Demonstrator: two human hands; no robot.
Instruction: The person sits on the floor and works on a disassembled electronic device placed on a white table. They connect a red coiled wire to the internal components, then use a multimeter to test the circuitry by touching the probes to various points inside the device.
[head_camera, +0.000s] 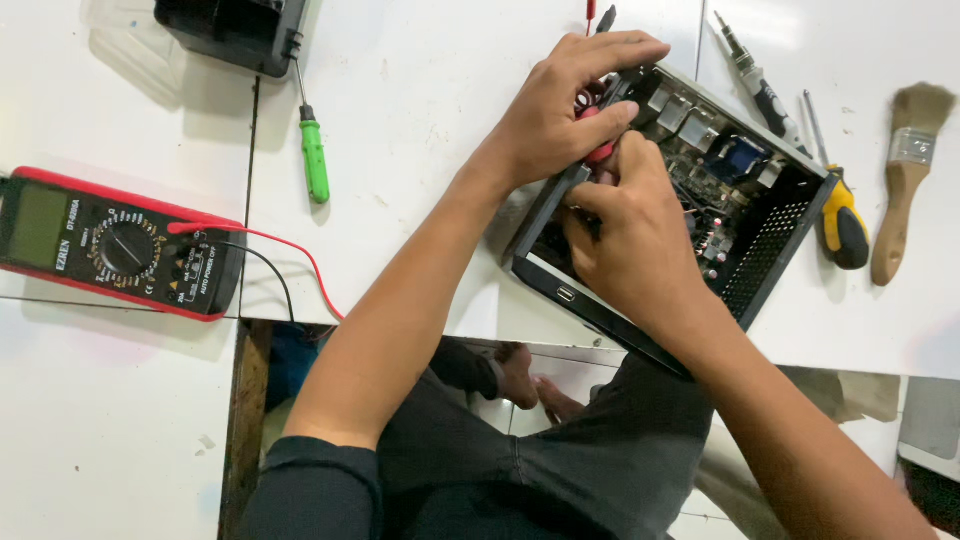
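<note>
**Both hands at work inside an open computer case**

A person leans over a small black computer case (770, 235) lying open on a white table (420, 90), its circuit board exposed. The left hand (560, 110) curls over the case's far-left corner, fingers closed around a red-handled tool (600, 150) — only part of the handle shows between the fingers. The right hand (630, 235) reaches into the case just below it, fingertips pinched together near the same handle; what they grip, if anything, cannot be told. To the right of the case lie a yellow-and-black screwdriver (840, 220), a second driver with a black grip (765, 95) and a wooden-handled brush (905, 180). Left of the case rests a green-handled screwdriver (313, 155), and farther left a red-and-black multimeter (110, 245) — its red lead (300, 255) and black lead trailing toward the table edge
</note>
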